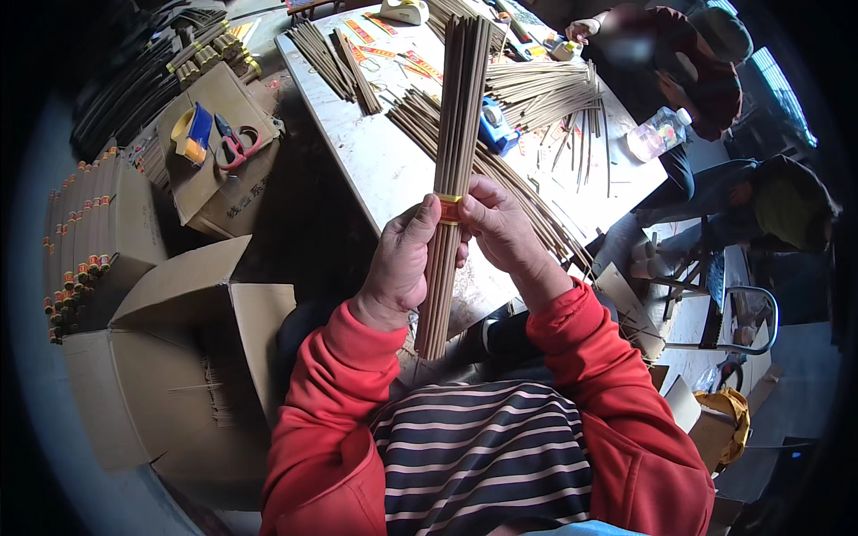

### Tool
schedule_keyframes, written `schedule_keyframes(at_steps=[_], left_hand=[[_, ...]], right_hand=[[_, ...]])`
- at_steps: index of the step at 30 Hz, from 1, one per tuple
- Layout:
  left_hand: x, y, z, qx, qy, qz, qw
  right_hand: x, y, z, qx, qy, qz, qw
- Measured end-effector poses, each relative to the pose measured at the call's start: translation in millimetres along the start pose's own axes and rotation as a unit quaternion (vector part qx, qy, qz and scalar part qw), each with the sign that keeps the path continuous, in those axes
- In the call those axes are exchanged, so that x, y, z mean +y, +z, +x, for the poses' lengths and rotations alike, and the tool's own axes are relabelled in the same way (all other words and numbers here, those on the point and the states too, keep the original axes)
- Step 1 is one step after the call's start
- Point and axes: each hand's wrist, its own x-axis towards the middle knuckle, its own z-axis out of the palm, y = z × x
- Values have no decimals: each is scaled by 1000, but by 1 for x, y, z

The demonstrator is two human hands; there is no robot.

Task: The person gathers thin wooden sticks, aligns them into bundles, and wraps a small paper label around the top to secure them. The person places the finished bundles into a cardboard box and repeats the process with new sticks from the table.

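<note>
"What was worn?"
"The sleeves (326, 411) were red, long and wrinkled, ending in snug cuffs (368, 332)."
"And the front?"
"The fabric (483, 451) was dark, thinly striped in a pale tone."

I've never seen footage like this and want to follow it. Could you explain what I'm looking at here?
There is no machine: you see a person's bare left hand and right hand, with red sleeves. This picture comes from a wide camera on the person's head, looking down, so straight edges bend near the rim. Both hands hold a bundle of thin brown sticks, gripping it around a red and yellow band. The white table carries more loose sticks, red paper slips and a clear bottle. An open cardboard box stands at the lower left.
</note>
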Motion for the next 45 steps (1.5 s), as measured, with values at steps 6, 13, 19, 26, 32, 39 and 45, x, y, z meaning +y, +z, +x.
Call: schedule_keyframes(at_steps=[6, 13, 19, 26, 32, 39, 45], left_hand=[[6, 0, -1, -65, -55, -95, 992], [7, 25, -7, -72, 93, 72, 990], [5, 69, -9, -82, 253, 363, 893], [4, 52, -5, 36, 305, 343, 888], [10, 65, -18, 75, 312, 305, 897], [18, 75, -25, 59, 322, 333, 884], [51, 117, -30, -76, 373, 414, 827]], right_hand=[[8, -13, -4, -2, 28, 72, 997], [-24, 8, -12, 4, -76, -99, 992], [-69, 32, -35, 10, -148, -206, 967], [-52, 6, -42, 20, -199, -214, 956], [-46, 5, -32, 28, -187, -274, 943], [-38, 0, -23, 16, -191, -304, 933], [-73, 35, -51, -20, -131, -402, 906]])
